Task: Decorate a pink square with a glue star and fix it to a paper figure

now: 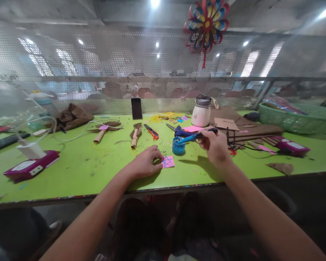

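My right hand (214, 145) grips a paintbrush (191, 137) by its dark handle. The blue-covered end of the brush is at the mouth of a small jar of blue paint (178, 148). At the near side of the table, my left hand (148, 162) holds the left edge of a small pink paper square (168, 162) between thumb and fingers. Blue lines form a star on that paper, which lies flat. Just behind the jar are scissors (180, 131) with dark blue handles.
Two brown paper figures (136, 136) and an orange cutter (152, 132) lie left of the jar. A phone (136, 108) stands at the back, with a white jar (201, 113) to its right. Purple power strips (293, 145), brown paper (241, 119) and a green basket (296, 119) occupy the sides.
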Tool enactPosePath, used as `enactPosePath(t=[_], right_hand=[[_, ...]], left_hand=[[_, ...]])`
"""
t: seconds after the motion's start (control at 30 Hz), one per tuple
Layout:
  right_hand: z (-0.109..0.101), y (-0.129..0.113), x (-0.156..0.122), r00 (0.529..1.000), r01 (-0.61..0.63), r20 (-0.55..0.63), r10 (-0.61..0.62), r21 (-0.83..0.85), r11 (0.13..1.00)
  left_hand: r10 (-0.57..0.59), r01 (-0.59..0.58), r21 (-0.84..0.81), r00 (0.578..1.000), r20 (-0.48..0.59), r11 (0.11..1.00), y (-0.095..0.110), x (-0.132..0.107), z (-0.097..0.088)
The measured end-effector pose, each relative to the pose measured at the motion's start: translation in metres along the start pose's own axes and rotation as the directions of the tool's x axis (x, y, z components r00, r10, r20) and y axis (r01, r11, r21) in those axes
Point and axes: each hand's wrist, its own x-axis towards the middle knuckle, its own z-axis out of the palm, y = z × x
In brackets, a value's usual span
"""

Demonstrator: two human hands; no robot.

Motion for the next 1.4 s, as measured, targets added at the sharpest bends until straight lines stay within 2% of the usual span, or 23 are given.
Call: enactPosePath(t=[0.13,0.2,0.3,0.37,0.43,0.57,0.7,0.8,0.9,1.0,1.1,1.17,1.4], right_hand=[[0.004,-0.006,0.020,0.999,0.039,-0.015,-0.044,-0.260,0.965],[0.008,-0.004,0.029,0.995,0.100,0.062,-0.081,-0.440,0.893],[0.018,0.004,0.037,0.967,0.228,0.241,-0.086,-0.658,0.718],[0.023,0.010,0.038,0.942,0.287,0.331,-0.051,-0.720,0.632],[0.026,0.014,0.036,0.923,0.314,0.385,-0.015,-0.729,0.609],[0.021,0.015,0.031,0.922,0.319,0.384,-0.046,-0.690,0.650],[0.012,0.008,0.032,0.956,0.279,0.248,-0.158,-0.596,0.753],[0.009,0.000,0.030,0.980,0.199,0.106,-0.170,-0.421,0.885],[0.006,-0.006,0.018,0.996,0.092,0.023,-0.089,-0.226,0.970],[0.004,-0.005,-0.001,0.996,0.040,0.090,-0.025,-0.169,0.985],[0.004,0.001,-0.019,0.974,0.046,0.227,0.008,-0.230,0.972],[0.004,0.005,-0.026,0.961,0.062,0.276,0.018,-0.281,0.958],[0.006,0.010,-0.026,0.956,0.074,0.293,0.034,-0.349,0.934]], left_hand=[[-0.002,0.002,0.014,1.000,0.001,1.000,-0.002,-0.001,0.002],[-0.008,0.008,0.013,1.000,0.002,1.000,-0.002,-0.001,0.002],[-0.012,0.012,0.004,1.000,-0.003,1.000,-0.003,-0.001,0.003],[-0.014,0.014,-0.001,1.000,-0.008,1.000,-0.003,-0.001,0.003],[-0.015,0.015,-0.008,1.000,-0.009,1.000,-0.003,-0.002,0.003],[-0.012,0.012,-0.016,1.000,-0.009,1.000,-0.004,-0.002,0.004],[-0.013,0.013,-0.028,1.000,-0.008,1.000,-0.005,-0.002,0.005],[-0.011,0.011,-0.027,1.000,-0.007,1.000,-0.004,-0.003,0.004],[-0.009,0.009,-0.026,1.000,-0.004,1.000,-0.004,-0.003,0.004],[-0.008,0.008,-0.027,1.000,-0.007,1.000,-0.004,-0.002,0.004],[-0.008,0.008,-0.030,1.000,-0.012,1.000,-0.005,-0.002,0.004],[-0.009,0.009,-0.031,1.000,-0.010,0.999,-0.004,-0.002,0.004],[-0.005,0.004,-0.022,1.000,-0.012,1.000,-0.003,-0.003,0.004]])
